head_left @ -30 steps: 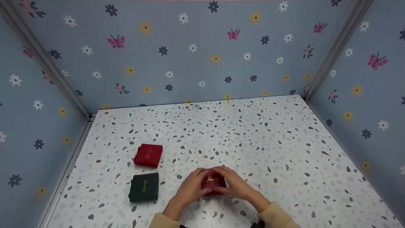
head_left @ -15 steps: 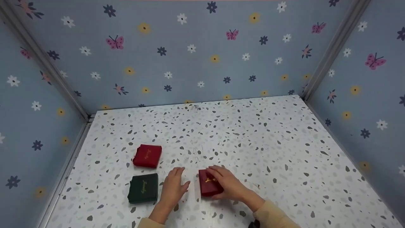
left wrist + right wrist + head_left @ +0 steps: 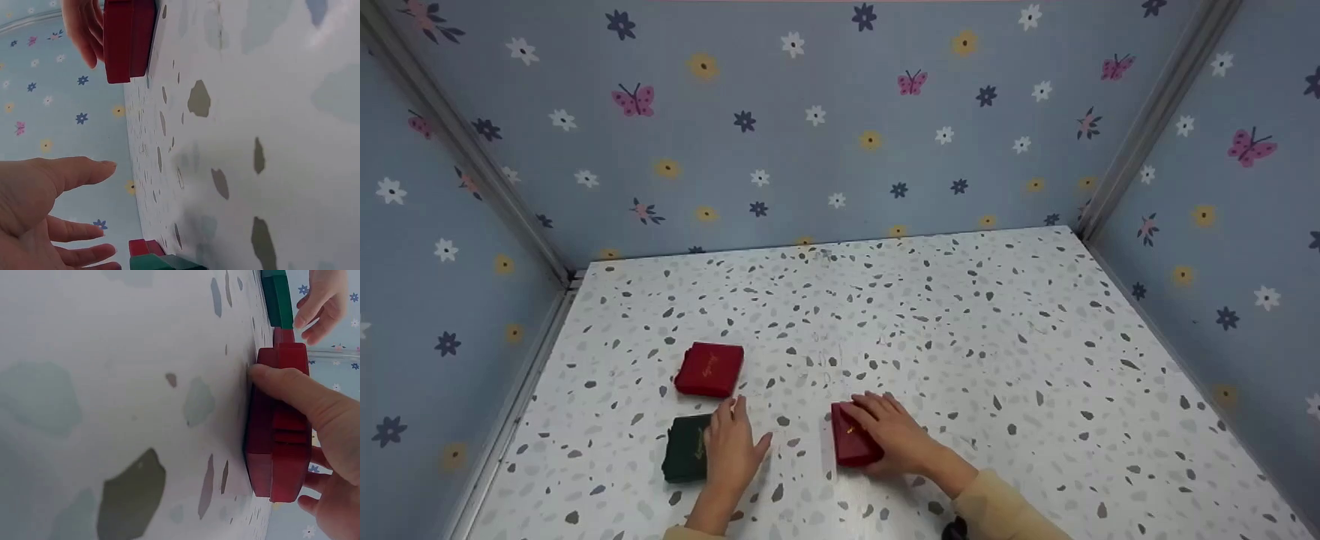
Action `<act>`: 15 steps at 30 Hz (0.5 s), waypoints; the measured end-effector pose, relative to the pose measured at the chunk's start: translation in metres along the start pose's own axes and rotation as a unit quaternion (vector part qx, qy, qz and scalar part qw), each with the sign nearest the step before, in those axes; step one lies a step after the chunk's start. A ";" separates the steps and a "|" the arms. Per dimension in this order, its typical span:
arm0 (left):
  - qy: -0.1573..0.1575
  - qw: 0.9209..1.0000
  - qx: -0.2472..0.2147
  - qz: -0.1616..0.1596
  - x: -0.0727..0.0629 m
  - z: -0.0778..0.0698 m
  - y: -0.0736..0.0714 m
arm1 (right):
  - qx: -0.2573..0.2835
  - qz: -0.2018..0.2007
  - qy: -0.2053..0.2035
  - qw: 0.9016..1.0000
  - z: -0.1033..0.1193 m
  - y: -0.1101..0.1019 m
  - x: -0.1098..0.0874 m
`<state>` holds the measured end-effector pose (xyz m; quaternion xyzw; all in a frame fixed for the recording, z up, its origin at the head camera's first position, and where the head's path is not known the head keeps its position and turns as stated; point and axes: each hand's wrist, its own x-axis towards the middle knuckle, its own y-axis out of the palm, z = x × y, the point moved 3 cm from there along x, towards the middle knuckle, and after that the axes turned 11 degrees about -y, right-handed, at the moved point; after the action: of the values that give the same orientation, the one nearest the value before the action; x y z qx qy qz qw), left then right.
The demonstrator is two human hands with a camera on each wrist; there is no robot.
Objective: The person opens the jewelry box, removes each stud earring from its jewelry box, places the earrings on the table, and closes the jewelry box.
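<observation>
A dark red jewelry box [image 3: 847, 448] with gold lettering sits on the table, and my right hand [image 3: 901, 441] grips it from the right. In the right wrist view the thumb [image 3: 292, 389] presses along one side of this box, while the other fingers are partly hidden behind it. Further left, my left hand [image 3: 730, 451] hovers at the right edge of a dark green jewelry box [image 3: 682, 451], hiding part of it. Its fingers look loosely extended in the left wrist view, with nothing held. A brighter red jewelry box [image 3: 710, 370] lies just behind the green one.
The speckled white table [image 3: 945, 315] stretches behind and to the right of the boxes. Blue floral panels [image 3: 825, 150] enclose it at the back and both sides, joined by metal corner posts [image 3: 1147, 120].
A second ago both hands were round the dark red box. My left hand has let go and moved left to the green box. My right hand keeps its grip there.
</observation>
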<state>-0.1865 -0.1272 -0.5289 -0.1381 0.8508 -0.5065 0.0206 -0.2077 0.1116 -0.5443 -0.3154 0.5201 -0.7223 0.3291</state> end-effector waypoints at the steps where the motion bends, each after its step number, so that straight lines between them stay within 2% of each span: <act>1: -0.007 1.000 0.003 0.003 0.001 0.002 -0.001 | -0.005 0.001 0.000 1.000 0.001 0.000 0.000; 9: -0.059 0.998 0.030 0.021 0.005 0.016 -0.005 | -0.025 0.014 0.005 1.000 0.002 0.000 0.001; 15: -0.098 0.995 0.025 0.026 0.007 0.028 -0.007 | -0.053 0.013 0.003 0.999 0.003 0.001 0.001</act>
<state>-0.1869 -0.1558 -0.5354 -0.1639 0.8353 -0.5108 0.1206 -0.2056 0.1088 -0.5445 -0.3236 0.5625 -0.6905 0.3194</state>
